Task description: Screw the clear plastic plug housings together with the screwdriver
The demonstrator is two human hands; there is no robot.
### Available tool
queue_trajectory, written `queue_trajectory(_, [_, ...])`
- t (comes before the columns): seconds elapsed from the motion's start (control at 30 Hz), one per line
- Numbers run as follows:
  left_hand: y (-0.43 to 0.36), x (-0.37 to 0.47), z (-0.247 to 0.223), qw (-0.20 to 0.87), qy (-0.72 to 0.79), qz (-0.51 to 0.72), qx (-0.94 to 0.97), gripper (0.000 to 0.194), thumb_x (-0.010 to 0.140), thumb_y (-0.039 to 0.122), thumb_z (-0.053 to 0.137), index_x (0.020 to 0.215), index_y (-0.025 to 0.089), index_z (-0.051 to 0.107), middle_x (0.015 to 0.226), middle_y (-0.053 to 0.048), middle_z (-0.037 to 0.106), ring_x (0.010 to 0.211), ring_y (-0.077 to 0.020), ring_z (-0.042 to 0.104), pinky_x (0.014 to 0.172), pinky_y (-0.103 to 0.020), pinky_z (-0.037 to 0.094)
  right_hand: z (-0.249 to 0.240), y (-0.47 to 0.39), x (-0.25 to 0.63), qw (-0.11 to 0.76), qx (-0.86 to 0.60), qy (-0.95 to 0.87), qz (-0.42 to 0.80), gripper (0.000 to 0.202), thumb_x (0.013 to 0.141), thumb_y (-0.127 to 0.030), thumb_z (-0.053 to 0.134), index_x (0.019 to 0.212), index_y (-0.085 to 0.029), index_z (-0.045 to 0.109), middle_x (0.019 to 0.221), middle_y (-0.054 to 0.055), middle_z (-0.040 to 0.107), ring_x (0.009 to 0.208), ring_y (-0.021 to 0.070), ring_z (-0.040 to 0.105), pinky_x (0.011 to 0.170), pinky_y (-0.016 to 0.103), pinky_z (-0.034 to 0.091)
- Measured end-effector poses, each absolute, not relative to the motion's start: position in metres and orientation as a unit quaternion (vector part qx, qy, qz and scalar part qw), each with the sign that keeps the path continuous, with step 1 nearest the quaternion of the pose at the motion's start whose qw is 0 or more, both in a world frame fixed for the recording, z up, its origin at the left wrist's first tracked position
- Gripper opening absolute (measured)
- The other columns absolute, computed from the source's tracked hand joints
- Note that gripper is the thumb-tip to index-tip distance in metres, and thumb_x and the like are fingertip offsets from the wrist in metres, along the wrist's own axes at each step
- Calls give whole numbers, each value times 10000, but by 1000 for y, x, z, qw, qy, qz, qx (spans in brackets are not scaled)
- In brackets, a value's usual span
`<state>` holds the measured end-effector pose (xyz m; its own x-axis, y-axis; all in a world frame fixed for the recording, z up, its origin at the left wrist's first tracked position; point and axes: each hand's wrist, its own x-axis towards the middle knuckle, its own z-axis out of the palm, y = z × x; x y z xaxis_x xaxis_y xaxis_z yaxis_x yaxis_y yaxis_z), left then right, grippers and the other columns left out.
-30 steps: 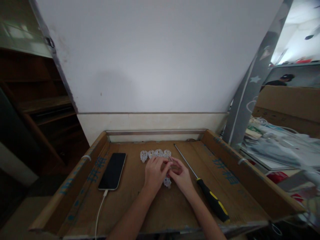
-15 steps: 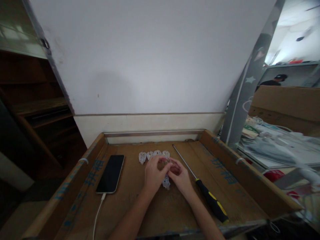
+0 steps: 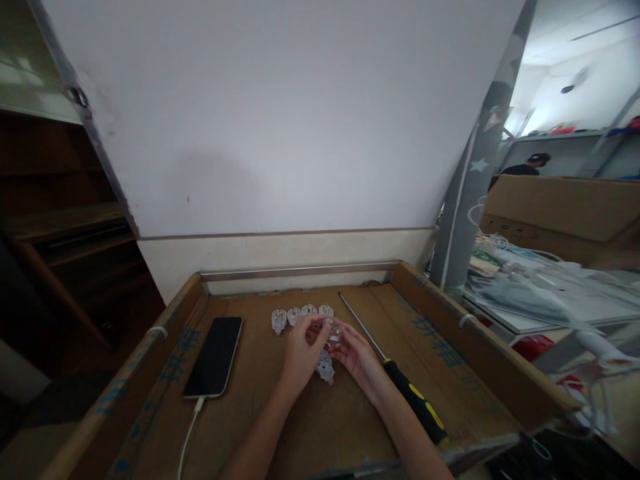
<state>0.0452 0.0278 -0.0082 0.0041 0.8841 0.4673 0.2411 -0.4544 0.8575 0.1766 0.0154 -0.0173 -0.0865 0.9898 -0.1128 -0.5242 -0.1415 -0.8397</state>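
Fingers (image 3: pixel 353 341) of the left hand (image 3: pixel 299 347) and the right hand (image 3: pixel 361 357) are bent nearly closed, pinching a small see-through plug piece (image 3: pixel 333 334) between them, over the middle of the worktop (image 3: pixel 255 347). That worktop is the biggest thing, brown cardboard with a raised left side (image 3: pixel 173 320), a raised right side (image 3: pixel 500 367) and a metal strip (image 3: pixel 300 269) along the far edge. No wall shows at the near edge, so a dropped bit could slip off there. A long screwdriver (image 3: pixel 415 403) lies close beside the right arm, so big swings that way could bump it. To the left lies a phone (image 3: pixel 214 357) with a white cable (image 3: pixel 187 437), and the bare cardboard between phone and left hand looks like good room to move. Just past the hands sits a row of four see-through plug pieces (image 3: pixel 309 312), and another loose piece (image 3: pixel 325 367) lies on the near side, very close to the fingers. The held piece looks light, hard and maybe slippery, and could crack. Its plastic sides seem best to hold, away from the tiny gold bits (image 3: pixel 337 331).
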Motion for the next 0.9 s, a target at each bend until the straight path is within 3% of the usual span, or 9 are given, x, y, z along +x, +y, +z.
queue_trajectory(0.2, [24, 45, -5, 251, 426, 553, 670, 166, 831, 268, 532, 920, 182, 643, 911, -51, 677, 847, -187, 616, 764, -327, 481, -20, 15, 178, 533, -339, -320, 706, 362, 689, -431, 683, 933, -170, 625, 802, 45, 664, 560, 110, 587, 575, 257, 509])
queue_trajectory(0.4, [22, 46, -5, 259, 422, 533, 686, 161, 837, 258, 537, 930, 186, 647, 934, -51, 682, 873, -186, 617, 793, -327, 480, -26, 18, 182, 511, -340, -328, 718, 261, 885, -362, 508, 930, -113, 571, 716, -14, 570, 543, 59, 515, 539, 213, 472])
queue_trajectory(0.63, [20, 45, -5, 248, 412, 523, 704, 168, 841, 253, 540, 949, 188, 651, 951, -46, 683, 908, -185, 614, 832, -336, 476, -32, 20, 183, 540, -333, -340, 694, 215, 888, -300, 514, 1001, -120, 550, 808, 1, 566, 620, 70, 533, 566, 216, 480])
queue_trajectory(0.9, [19, 31, -3, 210, 428, 479, 737, 223, 818, 202, 533, 1027, 202, 608, 1000, -51, 658, 938, -197, 588, 865, -363, 454, -46, 29, 194, 550, -378, -374, 644, 263, 892, -337, 502, 1044, -126, 542, 885, 27, 577, 678, 88, 557, 591, 237, 499])
